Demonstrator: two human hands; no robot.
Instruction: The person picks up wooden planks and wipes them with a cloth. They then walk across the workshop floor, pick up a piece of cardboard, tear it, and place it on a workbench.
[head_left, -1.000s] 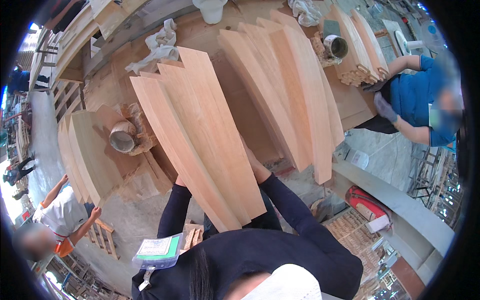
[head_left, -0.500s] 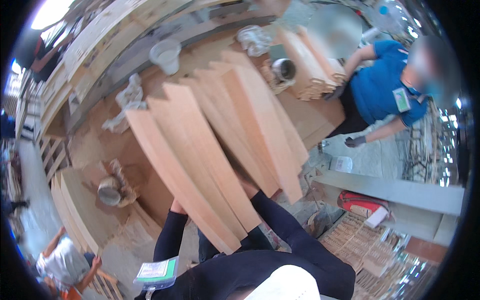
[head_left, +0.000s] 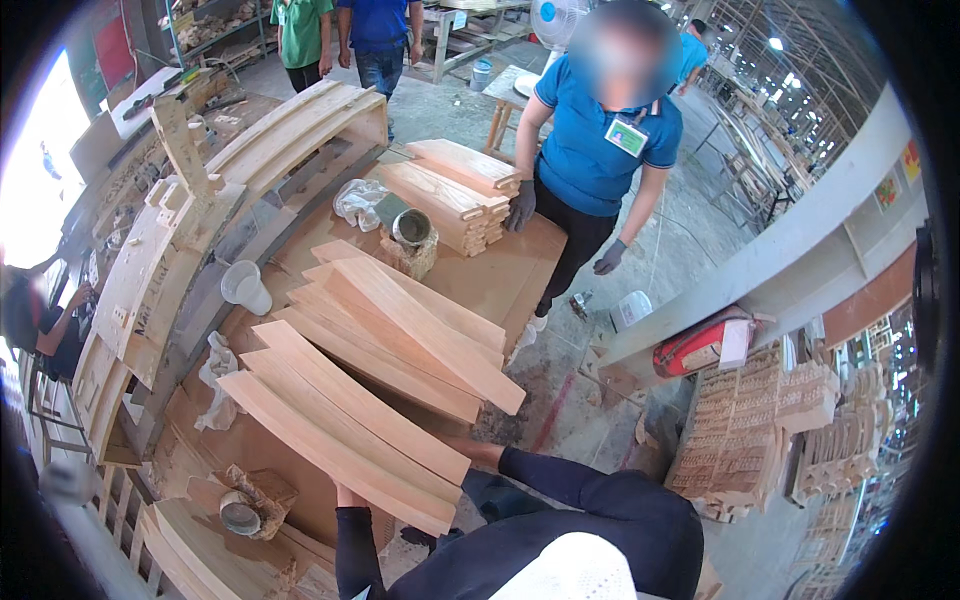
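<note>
Several pale curved wooden boards point(head_left: 345, 405) lie side by side in front of me, fanned out at their far ends. My left hand point(head_left: 347, 496) grips their near left edge, its fingers partly hidden under the wood. On the opposite edge my right hand point(head_left: 472, 452) holds the same group, with its fingertips out of sight behind the boards. Just beyond, a second group of curved boards point(head_left: 385, 335) rests on the brown-topped table point(head_left: 530, 255), one board slanting across the others.
A co-worker in a blue shirt point(head_left: 610, 135) stands at the table's far right beside stacked boards point(head_left: 445, 195). Metal cans point(head_left: 410, 228) and a white plastic cup point(head_left: 246, 287) stand about. A curved wooden frame point(head_left: 150, 290) borders the left; a grey beam point(head_left: 760, 260) rises right.
The view has tilted up and turned, showing more of the workshop. Both hands remain on the near group of boards. The co-worker's hand stays by the far stack.
</note>
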